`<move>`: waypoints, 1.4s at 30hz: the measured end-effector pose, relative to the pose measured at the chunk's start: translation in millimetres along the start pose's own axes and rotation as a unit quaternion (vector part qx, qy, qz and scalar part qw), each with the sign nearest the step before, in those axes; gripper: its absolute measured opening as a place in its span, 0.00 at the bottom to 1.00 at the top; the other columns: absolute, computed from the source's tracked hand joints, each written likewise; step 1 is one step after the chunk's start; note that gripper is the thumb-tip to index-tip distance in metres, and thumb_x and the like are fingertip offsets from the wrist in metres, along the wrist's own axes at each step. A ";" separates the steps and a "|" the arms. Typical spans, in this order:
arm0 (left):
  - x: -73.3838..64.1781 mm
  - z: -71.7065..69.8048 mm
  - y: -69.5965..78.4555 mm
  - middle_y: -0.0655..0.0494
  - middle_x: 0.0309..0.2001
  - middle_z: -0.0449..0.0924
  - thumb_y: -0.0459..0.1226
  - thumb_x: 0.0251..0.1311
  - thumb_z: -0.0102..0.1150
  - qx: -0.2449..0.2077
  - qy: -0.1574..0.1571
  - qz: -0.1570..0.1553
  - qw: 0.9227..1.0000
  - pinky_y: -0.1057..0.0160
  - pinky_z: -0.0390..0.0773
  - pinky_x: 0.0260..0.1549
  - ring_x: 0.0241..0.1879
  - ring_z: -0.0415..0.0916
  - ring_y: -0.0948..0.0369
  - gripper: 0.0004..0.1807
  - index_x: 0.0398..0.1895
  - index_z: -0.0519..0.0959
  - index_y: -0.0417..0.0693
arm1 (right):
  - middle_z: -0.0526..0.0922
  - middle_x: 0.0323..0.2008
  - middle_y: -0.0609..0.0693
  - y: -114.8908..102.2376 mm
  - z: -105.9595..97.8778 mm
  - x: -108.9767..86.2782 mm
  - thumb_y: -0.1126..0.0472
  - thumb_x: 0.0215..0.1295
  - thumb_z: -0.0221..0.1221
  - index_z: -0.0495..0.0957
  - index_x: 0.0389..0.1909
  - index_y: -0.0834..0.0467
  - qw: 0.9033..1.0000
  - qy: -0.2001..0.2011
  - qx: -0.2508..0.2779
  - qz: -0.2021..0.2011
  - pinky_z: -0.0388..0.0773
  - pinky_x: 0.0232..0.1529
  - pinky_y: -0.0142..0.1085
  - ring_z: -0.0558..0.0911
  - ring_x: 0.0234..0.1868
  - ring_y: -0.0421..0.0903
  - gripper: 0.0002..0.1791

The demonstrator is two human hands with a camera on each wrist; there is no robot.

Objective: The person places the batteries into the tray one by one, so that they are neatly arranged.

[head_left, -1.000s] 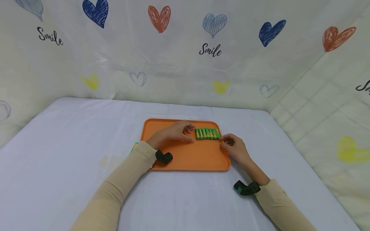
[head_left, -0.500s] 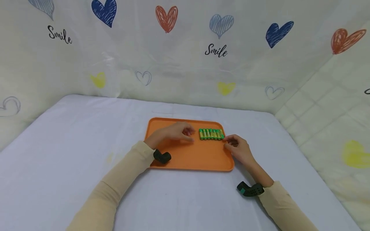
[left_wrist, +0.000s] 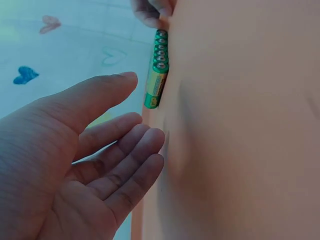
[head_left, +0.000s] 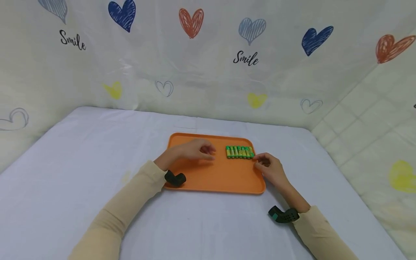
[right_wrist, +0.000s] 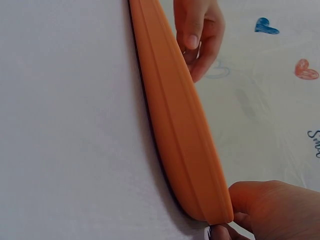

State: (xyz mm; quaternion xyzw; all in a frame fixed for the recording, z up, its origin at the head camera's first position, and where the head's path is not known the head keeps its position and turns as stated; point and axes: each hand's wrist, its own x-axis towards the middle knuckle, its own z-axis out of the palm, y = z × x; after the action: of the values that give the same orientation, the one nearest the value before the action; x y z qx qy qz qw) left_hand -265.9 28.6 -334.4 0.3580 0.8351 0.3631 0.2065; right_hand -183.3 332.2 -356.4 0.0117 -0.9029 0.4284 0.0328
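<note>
In the head view a row of several green and yellow batteries (head_left: 239, 152) lies side by side on the orange tray (head_left: 214, 180), near its right rim. My left hand (head_left: 196, 149) hovers over the tray left of the row, fingers loosely bent and holding nothing. The left wrist view shows that hand (left_wrist: 100, 150) with thumb and fingers apart, short of the batteries (left_wrist: 158, 75). At the row's right end my right hand (head_left: 270, 167) has its index fingertip against or very near the last battery. The right wrist view has the tray wall (right_wrist: 185, 130) hiding the right hand's (right_wrist: 275, 210) fingertips.
A white cloth covers the table (head_left: 201, 224) around the tray. Behind it hangs a pale backdrop (head_left: 208, 65) printed with hearts and words. Each wrist wears a black strap-like mount (head_left: 284, 215).
My left hand has drawn back leftwards from the batteries. The right hand stays by the row's end. The whole head view has shifted slightly, and the battery row looks the same.
</note>
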 end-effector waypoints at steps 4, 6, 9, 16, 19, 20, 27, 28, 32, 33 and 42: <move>-8.0 -3.9 -2.8 0.53 0.54 0.78 0.44 0.64 0.63 0.005 0.014 0.007 1.000 0.64 0.74 0.54 0.52 0.76 0.60 0.24 0.59 0.75 0.43 | 0.77 0.41 0.58 -0.2 0.5 -0.1 0.65 0.66 0.58 0.76 0.50 0.68 1.000 -0.001 -0.001 0.003 0.72 0.28 0.27 0.73 0.37 0.44 0.14; -12.1 -5.6 -3.3 0.53 0.54 0.78 0.45 0.64 0.62 0.006 0.022 0.013 1.000 0.63 0.74 0.55 0.52 0.76 0.60 0.24 0.59 0.76 0.42 | 0.77 0.41 0.59 -0.2 0.6 0.0 0.66 0.66 0.58 0.76 0.50 0.68 1.000 -0.002 0.000 0.003 0.72 0.28 0.27 0.73 0.38 0.45 0.14; -18.5 -7.1 -3.6 0.52 0.55 0.78 0.45 0.64 0.62 0.006 0.033 0.024 0.999 0.63 0.74 0.55 0.52 0.76 0.60 0.23 0.58 0.76 0.41 | 0.78 0.41 0.59 0.4 0.7 0.2 0.66 0.66 0.58 0.76 0.50 0.68 1.000 -0.001 -0.001 0.002 0.72 0.27 0.26 0.73 0.38 0.45 0.14; -30.1 -8.2 -3.6 0.50 0.52 0.79 0.41 0.64 0.63 0.014 0.052 0.053 0.997 0.63 0.76 0.53 0.49 0.78 0.60 0.21 0.56 0.77 0.40 | 0.78 0.42 0.60 1.9 0.6 0.4 0.66 0.66 0.59 0.76 0.50 0.68 1.000 -0.001 -0.007 -0.010 0.72 0.31 0.25 0.73 0.39 0.43 0.14; -35.2 -9.7 -2.8 0.47 0.52 0.80 0.40 0.64 0.63 0.023 0.061 0.070 0.995 0.63 0.77 0.52 0.48 0.78 0.59 0.20 0.55 0.78 0.38 | 0.78 0.42 0.59 1.7 0.5 0.1 0.66 0.66 0.59 0.76 0.51 0.68 1.000 -0.002 -0.003 -0.009 0.72 0.30 0.25 0.73 0.38 0.43 0.15; -37.1 -10.4 -2.6 0.47 0.51 0.80 0.39 0.64 0.62 0.026 0.063 0.077 0.995 0.63 0.77 0.52 0.48 0.78 0.59 0.19 0.55 0.78 0.38 | 0.78 0.42 0.59 1.4 0.4 0.1 0.66 0.66 0.59 0.76 0.51 0.68 1.000 -0.002 -0.001 -0.008 0.72 0.30 0.25 0.73 0.38 0.43 0.15; -49.9 -13.9 -4.5 0.43 0.49 0.80 0.35 0.63 0.63 0.027 0.073 0.110 0.991 0.63 0.78 0.50 0.45 0.78 0.58 0.17 0.53 0.78 0.34 | 0.78 0.42 0.59 0.6 0.1 0.2 0.66 0.65 0.58 0.76 0.51 0.68 1.000 -0.002 -0.002 -0.002 0.72 0.28 0.26 0.73 0.37 0.43 0.15; -51.8 -14.5 -5.0 0.43 0.48 0.80 0.35 0.63 0.63 0.027 0.074 0.111 0.991 0.62 0.78 0.49 0.45 0.78 0.58 0.17 0.53 0.78 0.34 | 0.78 0.41 0.59 0.5 0.2 0.3 0.66 0.65 0.58 0.76 0.51 0.68 1.000 -0.002 -0.004 -0.002 0.72 0.28 0.26 0.73 0.37 0.43 0.15; -58.4 -16.8 -7.2 0.45 0.48 0.80 0.36 0.64 0.62 0.030 0.077 0.105 0.991 0.62 0.79 0.48 0.45 0.78 0.58 0.17 0.53 0.78 0.36 | 0.78 0.41 0.59 0.3 0.2 0.2 0.66 0.66 0.58 0.76 0.51 0.68 1.000 -0.002 -0.007 -0.003 0.72 0.29 0.25 0.73 0.37 0.43 0.15; -60.1 -17.5 -7.7 0.46 0.48 0.80 0.36 0.64 0.62 0.030 0.077 0.102 0.991 0.62 0.79 0.48 0.45 0.78 0.58 0.17 0.53 0.78 0.36 | 0.78 0.42 0.59 0.2 0.1 0.1 0.66 0.66 0.58 0.76 0.51 0.68 1.000 -0.004 -0.006 -0.004 0.72 0.28 0.26 0.73 0.37 0.43 0.15; -76.2 -24.0 -16.6 0.51 0.47 0.81 0.38 0.67 0.60 0.041 0.084 0.088 0.992 0.61 0.79 0.46 0.45 0.78 0.59 0.16 0.53 0.79 0.38 | 0.78 0.43 0.59 0.1 0.0 0.0 0.66 0.66 0.58 0.76 0.51 0.68 1.000 -0.002 -0.013 -0.007 0.71 0.34 0.24 0.73 0.38 0.41 0.15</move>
State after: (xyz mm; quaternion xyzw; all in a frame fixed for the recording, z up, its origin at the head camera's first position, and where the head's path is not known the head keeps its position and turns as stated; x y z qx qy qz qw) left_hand -237.7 -47.3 -324.8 0.4062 0.8289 0.3745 0.0880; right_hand -183.3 332.2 -356.5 0.0188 -0.9084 0.4164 0.0338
